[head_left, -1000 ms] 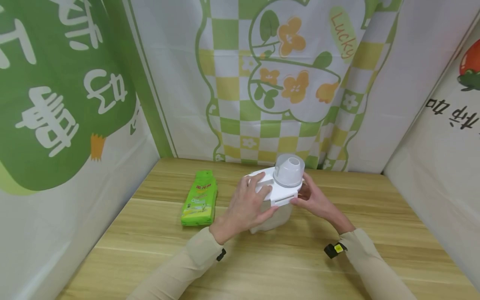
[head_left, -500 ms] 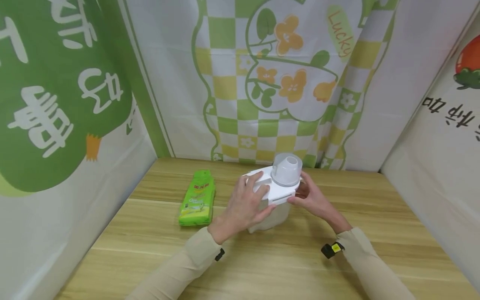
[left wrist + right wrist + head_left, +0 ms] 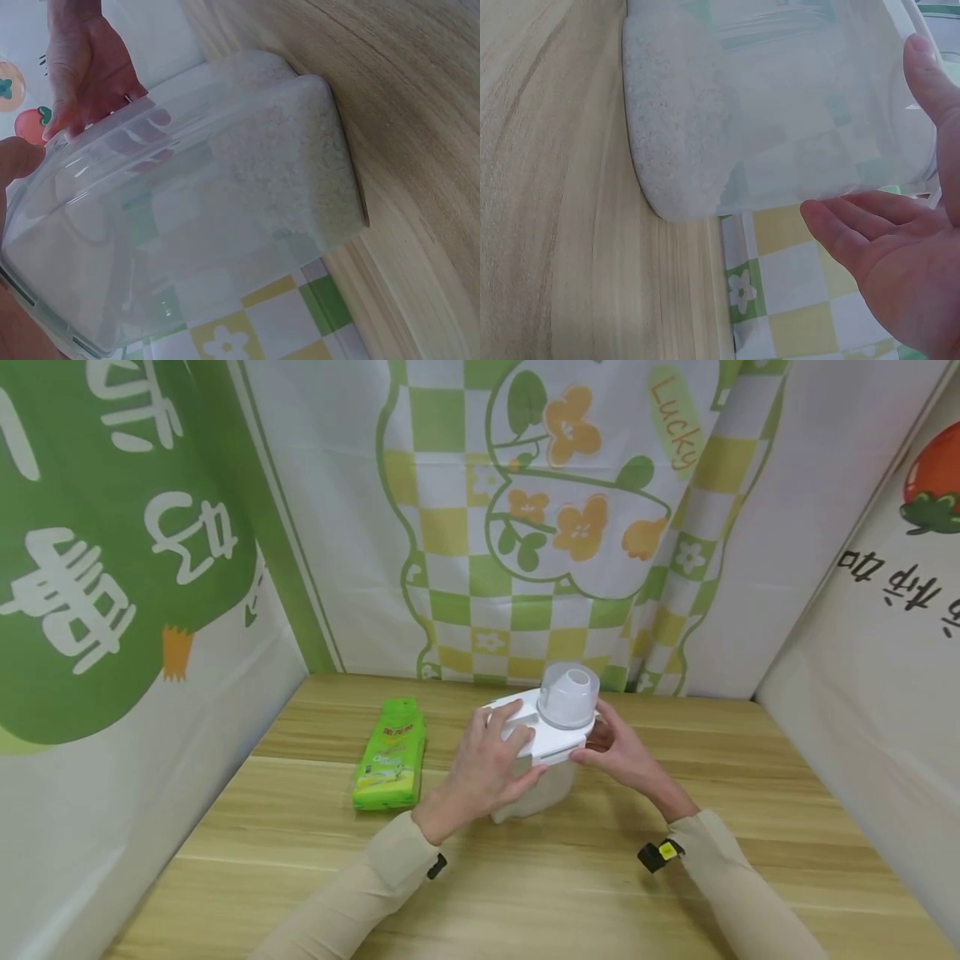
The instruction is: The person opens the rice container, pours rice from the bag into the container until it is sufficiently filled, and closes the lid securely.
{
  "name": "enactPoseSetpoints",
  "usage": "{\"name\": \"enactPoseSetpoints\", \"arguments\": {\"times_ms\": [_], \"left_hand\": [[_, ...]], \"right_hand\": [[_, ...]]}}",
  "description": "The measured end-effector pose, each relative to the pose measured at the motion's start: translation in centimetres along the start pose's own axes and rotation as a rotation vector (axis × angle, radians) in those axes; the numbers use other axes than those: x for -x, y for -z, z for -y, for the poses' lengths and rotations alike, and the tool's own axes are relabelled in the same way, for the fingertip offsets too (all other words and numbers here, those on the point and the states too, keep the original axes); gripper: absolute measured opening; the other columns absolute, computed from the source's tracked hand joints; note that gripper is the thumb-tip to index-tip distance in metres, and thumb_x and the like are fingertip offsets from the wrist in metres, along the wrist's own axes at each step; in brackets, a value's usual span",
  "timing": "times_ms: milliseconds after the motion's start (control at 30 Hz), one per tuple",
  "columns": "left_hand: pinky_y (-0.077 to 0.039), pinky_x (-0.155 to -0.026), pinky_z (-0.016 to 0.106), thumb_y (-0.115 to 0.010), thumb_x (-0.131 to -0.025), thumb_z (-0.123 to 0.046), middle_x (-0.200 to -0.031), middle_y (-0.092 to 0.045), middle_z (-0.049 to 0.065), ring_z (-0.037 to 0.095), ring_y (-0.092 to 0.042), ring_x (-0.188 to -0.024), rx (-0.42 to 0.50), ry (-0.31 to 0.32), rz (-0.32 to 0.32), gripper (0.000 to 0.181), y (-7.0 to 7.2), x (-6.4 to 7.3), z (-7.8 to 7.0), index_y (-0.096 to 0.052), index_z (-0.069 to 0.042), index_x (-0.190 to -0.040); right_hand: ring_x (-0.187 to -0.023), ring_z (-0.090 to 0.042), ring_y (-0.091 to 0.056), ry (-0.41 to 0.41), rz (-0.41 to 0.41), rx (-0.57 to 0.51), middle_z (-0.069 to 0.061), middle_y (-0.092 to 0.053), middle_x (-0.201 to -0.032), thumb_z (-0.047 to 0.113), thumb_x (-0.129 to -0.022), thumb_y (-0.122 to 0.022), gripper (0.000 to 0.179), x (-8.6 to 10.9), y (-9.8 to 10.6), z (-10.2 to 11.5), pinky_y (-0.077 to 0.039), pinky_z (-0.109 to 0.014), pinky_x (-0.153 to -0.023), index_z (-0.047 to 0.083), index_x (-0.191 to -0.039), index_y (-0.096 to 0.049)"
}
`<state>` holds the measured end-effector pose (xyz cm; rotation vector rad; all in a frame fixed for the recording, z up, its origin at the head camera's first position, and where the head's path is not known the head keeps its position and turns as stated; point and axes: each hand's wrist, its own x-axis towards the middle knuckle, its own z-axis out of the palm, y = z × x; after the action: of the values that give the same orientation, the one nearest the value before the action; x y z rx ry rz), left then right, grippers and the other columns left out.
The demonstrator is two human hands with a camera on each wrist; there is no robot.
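Note:
A clear storage container [image 3: 543, 795] with a white lid [image 3: 558, 739] stands upright on the table. White grains that look like rice [image 3: 679, 112] fill its lower part. A transparent cup [image 3: 570, 695] sits over a spout on the lid's far right. My left hand [image 3: 487, 760] grips the lid's left part, fingers on top and thumb at the front edge. At the right corner my right hand [image 3: 626, 756] holds the rim, thumb in front; its fingers [image 3: 847, 221] reach round the side wall. Left of the container lies a green packet [image 3: 392, 758], touched by neither hand.
The wooden table [image 3: 570, 893] ends at a checked cloth curtain [image 3: 517, 610] behind the container. Printed cloth hangs along the left [image 3: 247, 693] and right [image 3: 862, 677] sides.
The head view has shifted slightly, so everything sits a little further left and higher. Both hands keep their places on the container. The slot at the lid's front edge looks narrower.

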<state>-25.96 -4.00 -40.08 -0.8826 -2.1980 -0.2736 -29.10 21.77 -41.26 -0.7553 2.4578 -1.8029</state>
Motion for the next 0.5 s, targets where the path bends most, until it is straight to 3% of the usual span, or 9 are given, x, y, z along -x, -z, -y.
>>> {"name": "enactPoseSetpoints", "arguments": {"times_ms": [233, 500], "left_hand": [[-0.046, -0.088, 0.040, -0.068, -0.084, -0.052, -0.137, -0.051, 0.018, 0.032, -0.050, -0.108, 0.003, 0.010, -0.001, 0.043, 0.10, -0.12, -0.04, -0.061, -0.016, -0.104], [-0.047, -0.089, 0.039, -0.072, -0.081, -0.049, -0.136, -0.052, 0.016, 0.032, -0.051, -0.108, 0.011, 0.024, 0.004, 0.041, 0.17, -0.20, -0.28, -0.061, -0.015, -0.103]], "right_hand": [[-0.122, -0.044, -0.056, -0.008, -0.007, 0.009, -0.033, -0.054, -0.134, 0.007, -0.083, -0.077, 0.093, -0.16, 0.05, 0.17, -0.055, -0.028, -0.090, 0.015, -0.156, -0.020], [-0.108, -0.026, -0.067, -0.008, -0.033, 0.047, -0.031, -0.062, -0.124, 0.007, -0.081, -0.079, 0.093, -0.06, 0.03, 0.13, -0.057, -0.028, -0.087, 0.014, -0.155, -0.024]]}}
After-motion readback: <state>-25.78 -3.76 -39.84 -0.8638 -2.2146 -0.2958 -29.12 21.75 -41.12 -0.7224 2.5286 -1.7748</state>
